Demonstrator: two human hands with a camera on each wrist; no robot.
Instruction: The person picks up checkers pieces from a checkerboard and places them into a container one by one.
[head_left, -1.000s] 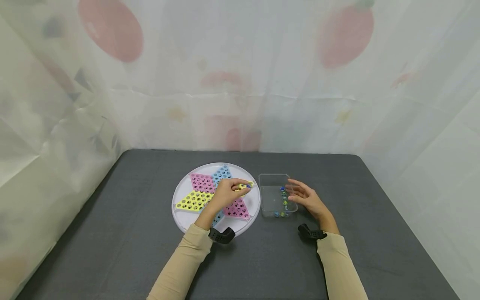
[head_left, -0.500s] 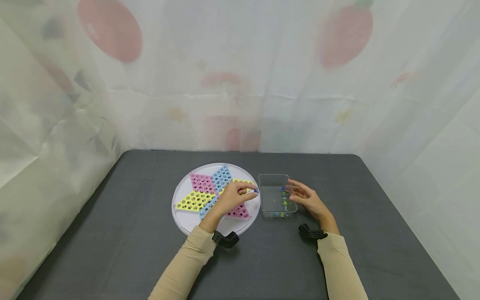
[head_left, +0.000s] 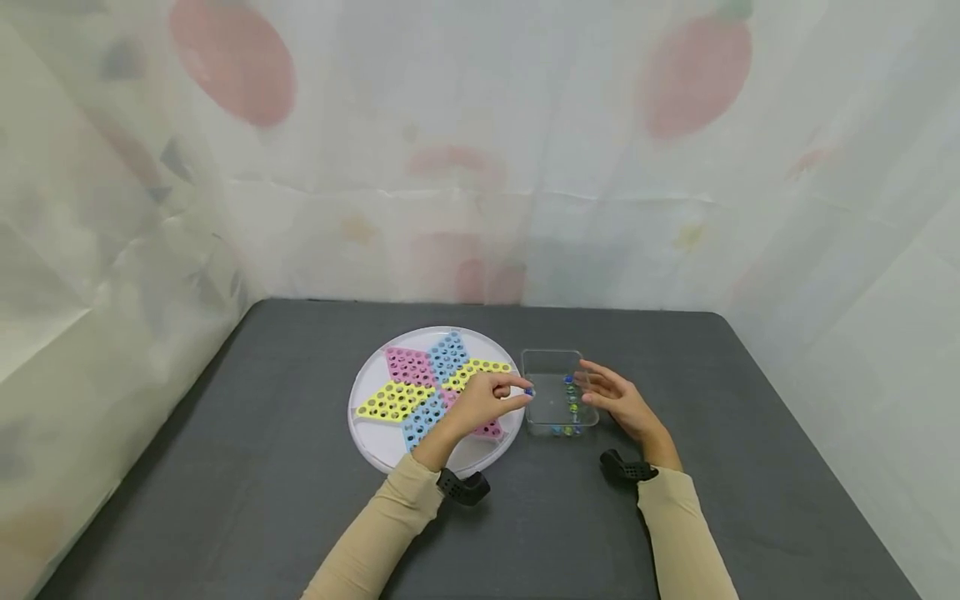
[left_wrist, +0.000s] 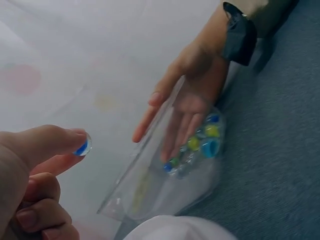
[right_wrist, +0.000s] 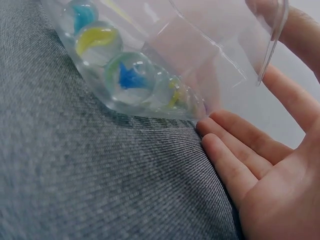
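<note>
My left hand (head_left: 480,404) pinches a clear marble with a blue core (left_wrist: 84,145) between thumb and index finger, the other fingers curled. It hovers at the left rim of a clear plastic box (head_left: 546,357). Against that box's right side lies my right hand (head_left: 617,403), its fingers fairly straight along the outside of the wall. Several glass marbles (right_wrist: 131,77) with blue, yellow and green cores gather along the box's right and near edges. Left of the box is a round white Chinese checkers board (head_left: 367,437), its star of pink, blue and yellow points partly hidden by my left hand.
Board and box stand side by side on a dark grey table (head_left: 255,467). A pale curtain with faded fruit prints (head_left: 480,125) hangs behind and beside the table. Black cameras are strapped to the left wrist (head_left: 465,488) and right wrist (head_left: 626,468).
My left hand has moved right, from over the board's yellow right point to the box's left rim, still pinching the blue-cored marble. My right hand stays at the box.
</note>
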